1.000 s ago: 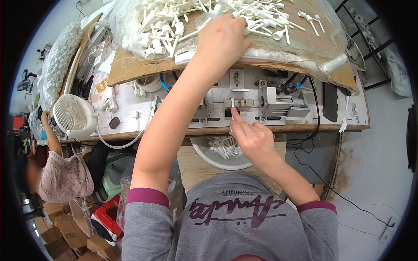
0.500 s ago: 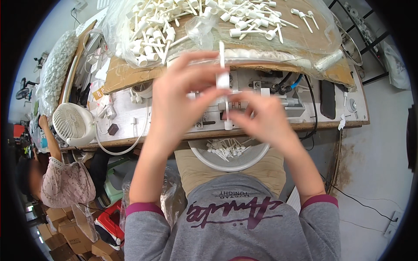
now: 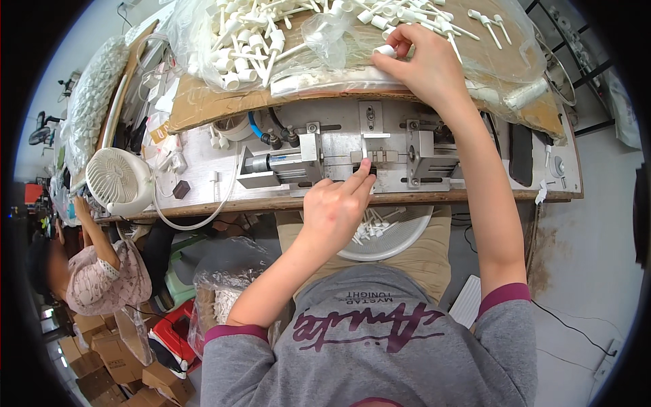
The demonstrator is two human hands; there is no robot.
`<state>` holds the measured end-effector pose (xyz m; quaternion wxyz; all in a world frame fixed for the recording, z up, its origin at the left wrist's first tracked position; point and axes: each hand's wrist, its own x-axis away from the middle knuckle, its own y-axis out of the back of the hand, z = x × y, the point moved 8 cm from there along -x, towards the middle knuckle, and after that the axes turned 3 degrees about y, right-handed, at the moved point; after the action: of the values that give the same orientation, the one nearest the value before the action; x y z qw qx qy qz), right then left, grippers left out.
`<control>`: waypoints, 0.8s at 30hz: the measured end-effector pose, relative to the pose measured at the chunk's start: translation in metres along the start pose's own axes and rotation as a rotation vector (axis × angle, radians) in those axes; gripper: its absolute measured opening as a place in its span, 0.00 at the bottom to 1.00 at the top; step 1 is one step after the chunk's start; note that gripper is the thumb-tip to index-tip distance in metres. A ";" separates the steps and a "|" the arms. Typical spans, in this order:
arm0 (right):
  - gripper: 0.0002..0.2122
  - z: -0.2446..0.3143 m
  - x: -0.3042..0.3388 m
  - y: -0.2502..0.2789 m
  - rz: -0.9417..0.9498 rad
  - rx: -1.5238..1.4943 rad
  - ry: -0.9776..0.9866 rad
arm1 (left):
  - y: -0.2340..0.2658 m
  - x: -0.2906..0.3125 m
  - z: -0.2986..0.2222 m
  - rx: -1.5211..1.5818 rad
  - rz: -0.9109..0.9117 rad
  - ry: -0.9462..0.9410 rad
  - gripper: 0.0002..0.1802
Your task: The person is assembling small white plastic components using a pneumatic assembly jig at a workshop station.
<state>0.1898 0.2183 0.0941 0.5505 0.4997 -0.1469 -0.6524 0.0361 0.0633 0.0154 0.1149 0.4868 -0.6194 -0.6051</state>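
Observation:
My left hand [image 3: 336,210] reaches to the metal clamping fixture [image 3: 424,159] on the bench. Its index finger is stretched out, with the tip touching a white plastic part [image 3: 367,144] that lies in the middle of the fixture. A small black block [image 3: 371,170] shows by those fingertips. Over the front of the heap, my right hand [image 3: 430,64] pinches a white cap-ended plastic stick [image 3: 385,51] between thumb and fingers; only its cap end shows. Many similar white sticks [image 3: 254,44] lie piled on plastic film over cardboard.
A mesh basket [image 3: 386,256] with more white sticks rests at my lap. To the left stands a white fan [image 3: 117,182], its cable curving over the bench. A dark phone-like slab [image 3: 521,154] lies at right. Another person [image 3: 102,278] sits at far left.
Both hands were together above the fixture around a white stick. Now they are apart: the left has come down to the fixture, the right has moved up to the heap and pinches a stick.

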 end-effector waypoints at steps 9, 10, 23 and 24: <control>0.13 0.062 0.119 0.035 -0.110 -0.194 0.308 | 0.019 -0.015 0.013 0.179 0.097 0.056 0.14; 0.13 0.064 0.135 0.031 -0.082 -0.178 0.299 | 0.027 -0.027 0.019 0.309 0.115 0.103 0.13; 0.12 0.093 0.175 -0.046 0.197 0.256 0.392 | -0.004 -0.229 0.038 -0.079 -0.218 -0.011 0.08; 0.12 0.092 0.171 -0.045 0.213 0.253 0.380 | -0.007 -0.233 0.036 -0.104 -0.196 -0.024 0.08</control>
<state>0.1072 0.0528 0.0189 0.5667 0.6602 -0.1730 -0.4615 0.1302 0.2608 0.1048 0.0728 0.5313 -0.5379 -0.6504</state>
